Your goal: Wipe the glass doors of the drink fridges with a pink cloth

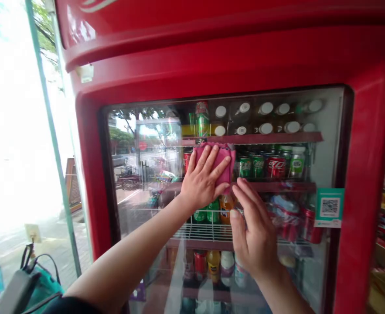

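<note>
The left hand [200,183] lies flat with its fingers spread, pressing a crumpled pink cloth [227,168] against the glass door [326,152] of a red drinks cooler [212,52]. It is not clamped on the cloth. The cloth sits at upper middle of the glass, level with the second shelf. The right hand [254,231] is just below and beside it, fingers apart, empty, with its fingertips [241,187] at or very near the glass.

Behind the glass, red Coca-Cola cans [275,166] stand beside green cans [251,166] whose labels are too small to read. White-capped bottles [266,108] fill the top shelf. A teal QR-code sticker [329,207] clings to the lower right of the glass, its small print unreadable. Part of a white ribbon logo [97,4] curves across the cooler's top edge. A teal bag [38,283] sits at lower left, and the glass reflects a street.
</note>
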The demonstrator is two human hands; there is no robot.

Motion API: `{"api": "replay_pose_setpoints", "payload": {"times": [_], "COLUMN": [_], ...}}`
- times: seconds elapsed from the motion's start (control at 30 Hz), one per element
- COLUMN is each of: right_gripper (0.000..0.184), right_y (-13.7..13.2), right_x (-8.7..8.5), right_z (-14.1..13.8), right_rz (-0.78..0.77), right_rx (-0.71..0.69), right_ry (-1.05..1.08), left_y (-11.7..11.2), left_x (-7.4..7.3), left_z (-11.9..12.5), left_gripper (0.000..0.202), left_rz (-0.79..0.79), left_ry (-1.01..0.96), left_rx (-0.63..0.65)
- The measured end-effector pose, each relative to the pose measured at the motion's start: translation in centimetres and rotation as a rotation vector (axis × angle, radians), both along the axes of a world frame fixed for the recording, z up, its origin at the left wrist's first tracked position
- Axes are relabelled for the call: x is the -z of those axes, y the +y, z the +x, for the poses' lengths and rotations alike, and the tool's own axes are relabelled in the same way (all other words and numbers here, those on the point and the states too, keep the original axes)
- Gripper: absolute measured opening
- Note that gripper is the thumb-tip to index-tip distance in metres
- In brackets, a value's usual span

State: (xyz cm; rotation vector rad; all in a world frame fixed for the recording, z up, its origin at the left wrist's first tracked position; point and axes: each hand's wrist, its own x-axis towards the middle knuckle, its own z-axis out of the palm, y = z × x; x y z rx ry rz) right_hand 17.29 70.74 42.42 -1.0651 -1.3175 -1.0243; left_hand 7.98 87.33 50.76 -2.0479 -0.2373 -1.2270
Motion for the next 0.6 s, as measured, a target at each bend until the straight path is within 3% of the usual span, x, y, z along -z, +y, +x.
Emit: {"api": "replay_pose_setpoints", "payload": {"times": [0.23, 0.5, 0.6], "right_gripper": [0.047, 0.043, 0.044], "right_y": [5.6, 7.9, 7.4], "right_x": [-3.2, -2.6, -2.3], "right_z": [-4.9, -8.9, -9.1], "right_rz": [0.025, 0.019, 0.035], "right_rx": [-0.106, -0.1, -0.087], "right_ry": [-0.051, -0.089, -0.081], "left_y": [4.7, 12.5, 13.8], "left_x": [-0.9, -0.7, -0.4], "left_z": [-7.2, -18.1, -19.8], "left_gripper": [0.086, 0.083, 0.083], "left_rz": [0.002, -0.066, -0.149], "left_ry": [-0.042, -0.228, -0.364], "left_rx": [-0.03, -0.054, -0.075]}}
